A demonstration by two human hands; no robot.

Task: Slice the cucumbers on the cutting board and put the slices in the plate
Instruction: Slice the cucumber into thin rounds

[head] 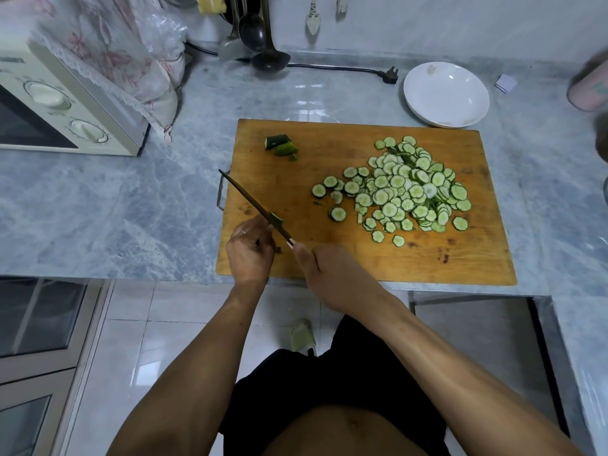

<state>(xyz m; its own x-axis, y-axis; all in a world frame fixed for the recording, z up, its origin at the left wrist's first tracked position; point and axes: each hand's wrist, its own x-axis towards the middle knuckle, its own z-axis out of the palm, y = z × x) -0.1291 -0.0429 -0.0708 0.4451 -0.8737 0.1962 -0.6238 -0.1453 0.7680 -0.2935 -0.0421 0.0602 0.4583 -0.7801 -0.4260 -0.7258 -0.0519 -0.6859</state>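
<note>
A wooden cutting board (362, 258) lies on the grey marble counter. A wide pile of thin cucumber slices (408, 189) covers its right half. Two dark green cucumber end pieces (281, 146) sit near the board's far left corner. My right hand (329, 268) grips the handle of a knife (253, 202), whose blade points away to the left over the board's left edge. My left hand (251, 251) touches the blade's left side with its fingertips. A small cucumber bit (276, 220) clings to the blade. The white plate (445, 93) stands beyond the board's far right corner and holds no slices.
A cream toaster oven (59, 106) under a flowered cloth stands at the left. Ladles (263, 44) hang at the back wall, and a black power plug (390, 75) lies near the plate. A pink object (589, 90) is at the right edge.
</note>
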